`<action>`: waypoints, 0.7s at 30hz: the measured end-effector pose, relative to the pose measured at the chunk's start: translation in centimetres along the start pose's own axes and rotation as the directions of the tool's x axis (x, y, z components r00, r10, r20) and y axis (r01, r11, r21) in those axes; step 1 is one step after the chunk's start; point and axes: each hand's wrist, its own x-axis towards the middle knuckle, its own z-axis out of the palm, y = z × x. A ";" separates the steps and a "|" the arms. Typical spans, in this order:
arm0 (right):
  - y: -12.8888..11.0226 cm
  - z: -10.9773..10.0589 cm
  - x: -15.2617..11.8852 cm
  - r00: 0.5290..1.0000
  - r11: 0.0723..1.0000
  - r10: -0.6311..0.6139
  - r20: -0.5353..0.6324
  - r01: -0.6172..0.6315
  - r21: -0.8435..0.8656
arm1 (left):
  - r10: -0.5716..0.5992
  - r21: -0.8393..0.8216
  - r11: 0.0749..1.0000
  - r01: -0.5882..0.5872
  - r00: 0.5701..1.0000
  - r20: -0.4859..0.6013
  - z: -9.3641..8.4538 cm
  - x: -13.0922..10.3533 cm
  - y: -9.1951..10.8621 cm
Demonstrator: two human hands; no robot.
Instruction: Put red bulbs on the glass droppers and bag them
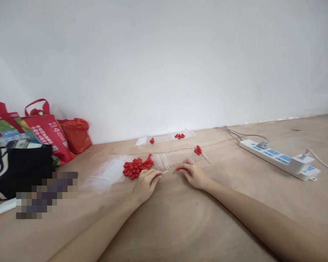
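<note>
My left hand (147, 183) is closed in a pinch on a thin pale stick (165, 171), whose tip points right. Just across from it, my right hand (194, 174) pinches a small red piece (178, 169) between thumb and fingers. The stick and the red piece are apart. Beyond both hands lies a row of thin pale sticks (168, 159) side by side. A heap of red rounded pieces (133, 167) rests behind my left hand. Several more red pieces (198, 150) sit at the row's right end.
Clear plastic bags (106, 174) lie left of the heap. Near the wall, more bags carry small red pieces (179, 136). A white power strip (278, 158) with cables stands at right. Shopping bags (50, 134) and a black cloth item (24, 167) fill the left side.
</note>
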 end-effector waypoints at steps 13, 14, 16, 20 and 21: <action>-1.8 -0.1 -0.4 0.995 0.994 -0.054 0.090 0.045 0.095 | 0.154 0.044 0.987 -0.153 0.988 -0.027 0.9 0.0 0.3; -1.8 -0.1 -0.4 0.994 0.993 -0.060 0.092 0.051 0.103 | 0.166 0.042 0.985 -0.165 0.985 -0.039 0.9 0.0 0.2; -2.0 -0.2 -0.4 0.993 0.991 -0.068 0.096 0.056 0.119 | 0.188 0.031 0.982 -0.187 0.980 -0.064 1.0 0.0 0.2; -2.1 -0.1 -0.5 0.989 0.985 -0.075 0.127 0.053 0.162 | 0.244 0.022 0.970 -0.243 0.963 -0.113 1.0 -0.2 0.2; -2.2 0.0 -0.5 0.988 0.984 -0.076 0.133 0.053 0.172 | 0.258 0.023 0.966 -0.257 0.958 -0.127 1.1 -0.3 0.2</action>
